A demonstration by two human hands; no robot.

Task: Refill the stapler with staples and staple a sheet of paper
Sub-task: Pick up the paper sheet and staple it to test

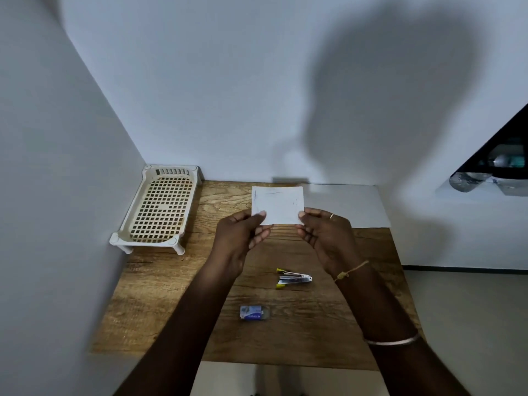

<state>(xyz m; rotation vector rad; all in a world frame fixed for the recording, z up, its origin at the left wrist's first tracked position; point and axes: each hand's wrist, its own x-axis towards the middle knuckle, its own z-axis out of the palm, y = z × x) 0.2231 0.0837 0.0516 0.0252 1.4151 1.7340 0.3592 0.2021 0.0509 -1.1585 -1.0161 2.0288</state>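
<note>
White paper [277, 205] pinched by fingers [258, 216] (lower corners), stapler [294, 279] well apart

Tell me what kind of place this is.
Likely a small desk in the corner of a plain room, home or office, cannot tell which. Cues: wood-grain table against bare white walls, a stapler and staple box on it, paper pinched by the left hand and right hand.

I count two hands, left hand [238, 234] and right hand [328, 234]; one small paper [278, 204] at 12 o'clock, one larger sheet [348, 205] at 1, one stapler [294, 279] at 3, one staple box [254, 312] at 6, one rack [160, 210] at 10.
</note>
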